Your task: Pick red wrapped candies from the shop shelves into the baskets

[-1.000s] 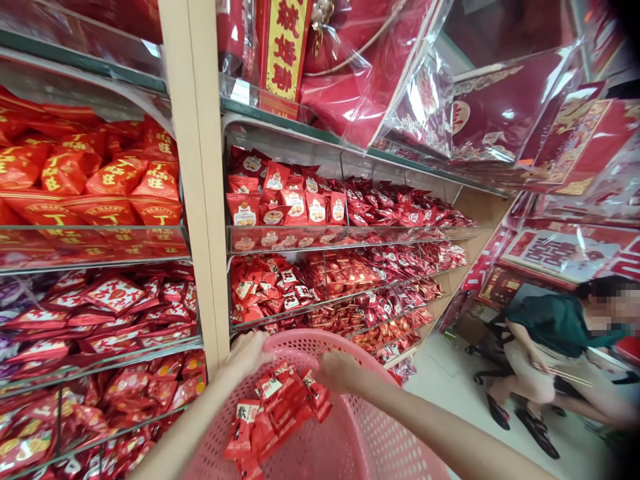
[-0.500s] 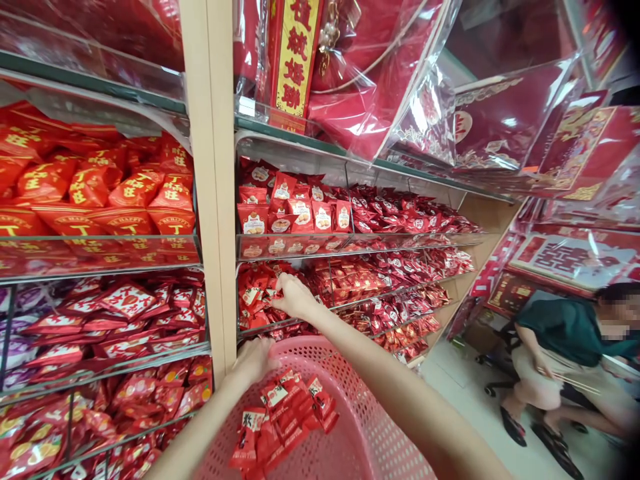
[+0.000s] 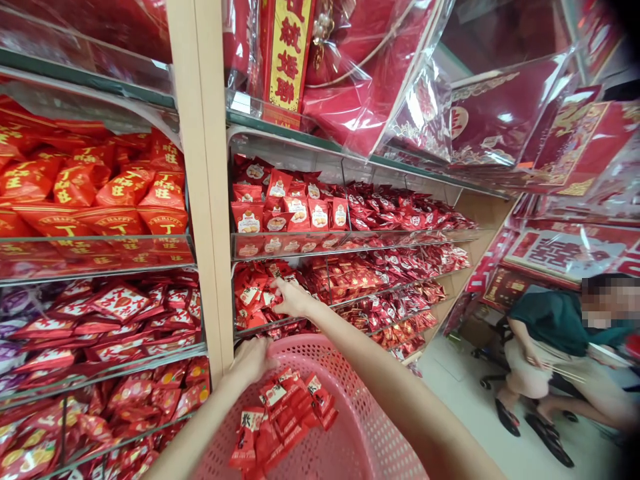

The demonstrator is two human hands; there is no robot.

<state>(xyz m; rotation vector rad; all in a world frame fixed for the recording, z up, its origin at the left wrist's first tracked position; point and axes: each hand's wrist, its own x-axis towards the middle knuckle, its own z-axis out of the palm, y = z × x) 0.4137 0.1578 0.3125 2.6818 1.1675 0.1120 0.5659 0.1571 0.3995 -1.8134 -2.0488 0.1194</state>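
Note:
My left hand grips the near rim of a pink perforated plastic basket held low in front of me. Several small red snack packets lie inside the basket. My right hand reaches into a clear-fronted shelf bin of red packets, with its fingers closing around some of them. How many packets it grasps is hidden by the fingers.
Shelves of red wrapped sweets fill the wall left and ahead, split by a beige post. Large red packaged goods lean overhead. A person in a green top sits on a chair at the right, by the floor aisle.
My right hand left the basket, rose to the middle shelf bin and has settled among the packets there. My left hand stays on the basket rim.

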